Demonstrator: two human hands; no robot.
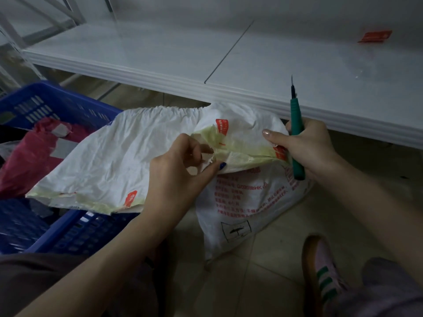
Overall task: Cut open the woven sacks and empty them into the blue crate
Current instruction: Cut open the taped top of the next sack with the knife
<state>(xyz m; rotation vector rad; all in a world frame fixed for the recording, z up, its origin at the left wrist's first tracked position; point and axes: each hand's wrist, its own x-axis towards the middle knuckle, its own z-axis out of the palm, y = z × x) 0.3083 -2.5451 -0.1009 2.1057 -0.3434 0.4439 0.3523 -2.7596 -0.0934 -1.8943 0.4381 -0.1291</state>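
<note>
Pink shoe [325,277] with green stripes, on the tiled floor [263,291] at the lower right of the view, beside a purple trouser leg. Both bare forearms reach forward from the lower edge.

On the floor between the shoe and the blue crate [75,232] stands a printed sack [240,207], white, with red text and a black umbrella mark. Whether it is a second sack or part of the one above cannot be told.

The left hand [176,175] pinches a torn, yellow-stained edge of the white woven sack [109,161] between the thumb and curled fingers. The right hand [313,149] has its fingers wrapped around the green handle of a knife [294,110], and its straight thumb presses on the same stained fold. The knife is nearly upright, with the thin blade pointing up and clear of the sack.

The white woven sack spreads from the hands to the left over the crate's near right corner, partly covering the open top. Its gathered, stitched edge is on the far side, and its ragged, stained edge overhangs the crate's near wall. Inside the crate, against its left side, lies a crumpled pink bag [25,161], part of it under the sack.

Beyond the sack runs a white shelf [251,56], its ribbed front edge just above the sack's far corner. An orange packet [375,36] lies near the shelf's far right corner.
</note>
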